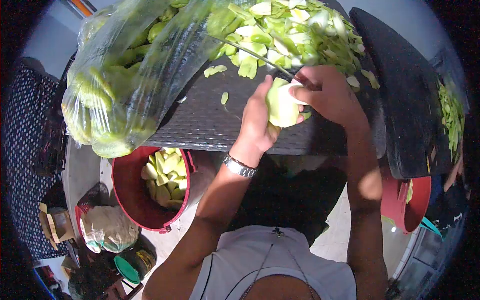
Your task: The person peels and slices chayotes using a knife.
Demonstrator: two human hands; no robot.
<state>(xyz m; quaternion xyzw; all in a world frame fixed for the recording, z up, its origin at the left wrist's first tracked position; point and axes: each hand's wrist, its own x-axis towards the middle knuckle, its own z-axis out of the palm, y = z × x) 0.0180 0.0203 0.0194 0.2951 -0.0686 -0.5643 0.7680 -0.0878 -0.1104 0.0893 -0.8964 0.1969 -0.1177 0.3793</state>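
Observation:
A pale green peeled chayote (281, 107) rests in my left hand (259, 120), whose fingers wrap round it from beneath. My right hand (327, 92) is closed on a knife (250, 51); its long thin blade points up and left over the table. The thumb of that hand presses near a whitish piece at the chayote's right side. Beyond my hands lies a heap of green peelings and cut pieces (295, 35). A clear plastic bag (145, 75) of whole green chayotes stands on the left of the dark table (200, 120).
Below the table's left edge a red bucket (150, 216) holds cut pieces (167, 175). Another red bucket (417, 205) stands at the right, beside a dark board or chair back (400, 90). A filled plastic bag (107, 227) and a green-lidded container (127, 269) are lower left.

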